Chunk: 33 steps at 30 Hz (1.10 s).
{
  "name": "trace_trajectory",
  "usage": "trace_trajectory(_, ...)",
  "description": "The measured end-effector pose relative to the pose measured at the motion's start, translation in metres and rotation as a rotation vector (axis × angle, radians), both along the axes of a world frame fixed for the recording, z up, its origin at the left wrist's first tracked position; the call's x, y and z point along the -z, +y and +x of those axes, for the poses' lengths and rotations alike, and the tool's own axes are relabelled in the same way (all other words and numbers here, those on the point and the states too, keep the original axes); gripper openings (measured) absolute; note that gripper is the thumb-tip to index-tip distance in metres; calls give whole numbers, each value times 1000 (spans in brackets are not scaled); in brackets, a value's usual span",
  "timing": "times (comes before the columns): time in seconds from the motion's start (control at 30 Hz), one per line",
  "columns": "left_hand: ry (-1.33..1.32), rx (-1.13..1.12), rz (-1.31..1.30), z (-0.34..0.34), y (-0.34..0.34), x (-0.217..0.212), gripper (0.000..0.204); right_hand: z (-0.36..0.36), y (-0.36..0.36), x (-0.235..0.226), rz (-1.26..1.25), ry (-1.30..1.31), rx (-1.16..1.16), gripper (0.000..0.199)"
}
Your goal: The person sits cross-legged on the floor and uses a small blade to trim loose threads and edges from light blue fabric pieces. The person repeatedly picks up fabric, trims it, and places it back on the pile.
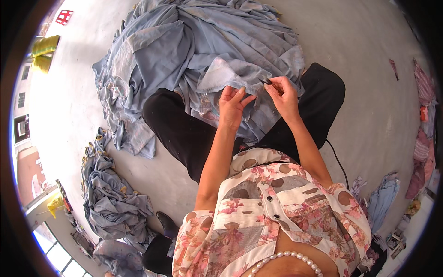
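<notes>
Together, a person's bare hands are raised over a large heap of blue-grey cloth (pixel 194 41) spread across a pale floor (pixel 360 41), the seated figure's knees in black trousers (pixel 184 134) at its near edge. The left hand (pixel 234 104) pinches a paler edge of the cloth between thumb and fingers, while the right hand (pixel 282 94) grips a small dark tool (pixel 265 81), its tip beside that same raised edge; fingers cover much of the tool, and its exact kind cannot be told. Part of the cloth lies between the legs. A floral shirt (pixel 230 231) and a string of white beads (pixel 287 253) fill the lower foreground. At left, a smaller pile (pixel 108 203) of crumpled blue-grey fabric lies near a black shoe (pixel 166 224). At right, a black cable (pixel 339 161) curves over the floor, with light-blue denim (pixel 383 198) and pink garments (pixel 421 143) farther off.
</notes>
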<state>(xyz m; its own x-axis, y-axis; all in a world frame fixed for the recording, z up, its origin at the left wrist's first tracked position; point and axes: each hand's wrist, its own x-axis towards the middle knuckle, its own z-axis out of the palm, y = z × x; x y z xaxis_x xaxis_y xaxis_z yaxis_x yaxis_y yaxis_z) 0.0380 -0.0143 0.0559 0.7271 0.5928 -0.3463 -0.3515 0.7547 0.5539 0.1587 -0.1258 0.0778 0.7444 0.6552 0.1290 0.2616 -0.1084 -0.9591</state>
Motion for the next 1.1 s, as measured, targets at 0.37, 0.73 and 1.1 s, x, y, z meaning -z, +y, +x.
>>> trace_trajectory(0.37, 40, 9, 158, 2, -12, 6, 26, -9, 9, -5, -193, -334, -132, 19)
trace_trajectory(0.73, 35, 3, 14, 1, -18, 12, 33, -7, -3, -1, -122, 15, -109, 21)
trace_trajectory(1.1, -7, 95, 128, -2, -19, 11, 32, -12, 9, 2, -173, -208, -103, 19)
